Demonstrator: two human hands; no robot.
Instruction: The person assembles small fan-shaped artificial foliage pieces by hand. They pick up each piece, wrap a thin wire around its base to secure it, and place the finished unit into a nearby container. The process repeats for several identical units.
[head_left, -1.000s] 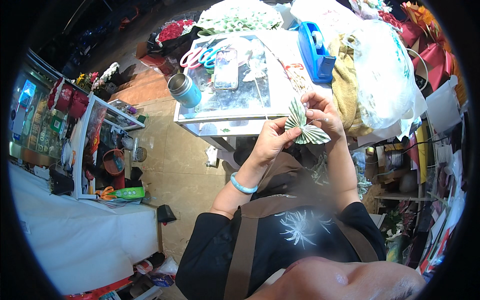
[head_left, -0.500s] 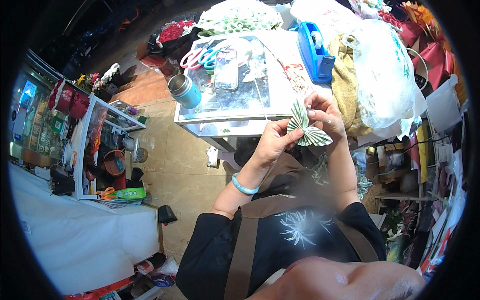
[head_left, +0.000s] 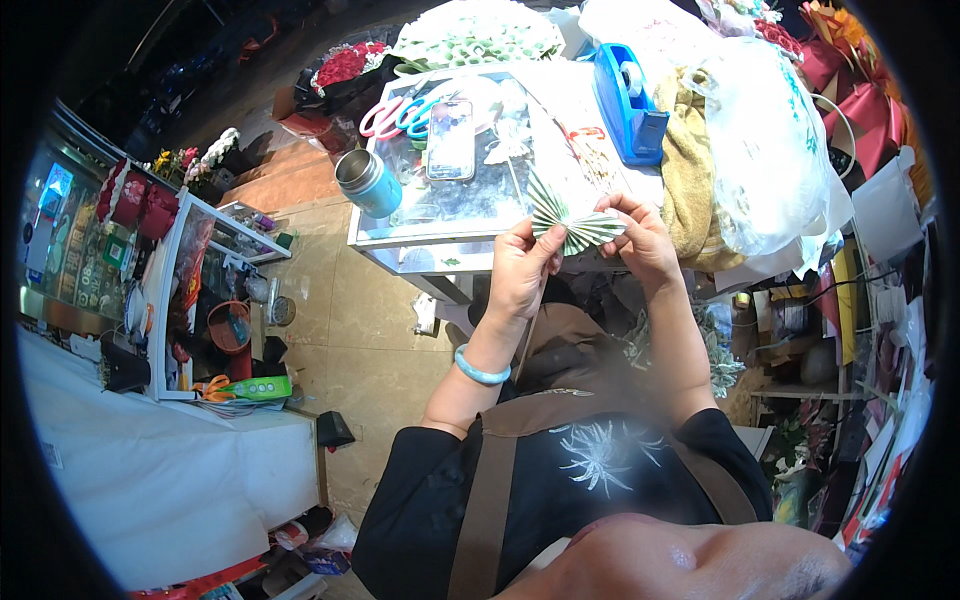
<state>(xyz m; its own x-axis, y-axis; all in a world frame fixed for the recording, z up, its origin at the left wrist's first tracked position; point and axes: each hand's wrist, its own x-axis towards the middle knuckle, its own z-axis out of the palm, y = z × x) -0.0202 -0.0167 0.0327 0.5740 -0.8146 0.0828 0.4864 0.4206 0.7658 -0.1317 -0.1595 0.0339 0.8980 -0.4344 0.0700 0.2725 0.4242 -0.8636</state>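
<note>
A pleated green-and-white paper fan (head_left: 568, 230), spread like butterfly wings, is held up over the near edge of the glass-topped table. My left hand (head_left: 522, 272) pinches it at its gathered middle, thumb in front. Below that hand a thin brown stick (head_left: 530, 340) runs down toward my apron. My right hand (head_left: 648, 245) has its fingertips closed at the fan's right wing tip. What lies behind the paper is hidden.
On the table (head_left: 440, 238) are an opened blue flask (head_left: 370, 184), a phone (head_left: 451, 140), pink- and blue-handled scissors (head_left: 400, 116) and a blue tape dispenser (head_left: 630, 105). A mustard cloth (head_left: 684, 190) and a clear plastic bag (head_left: 765, 150) lie at the right.
Both hands and the paper fan have moved left and slightly away from me. My right hand has shifted from behind the upper wing to the right wing's tip.
</note>
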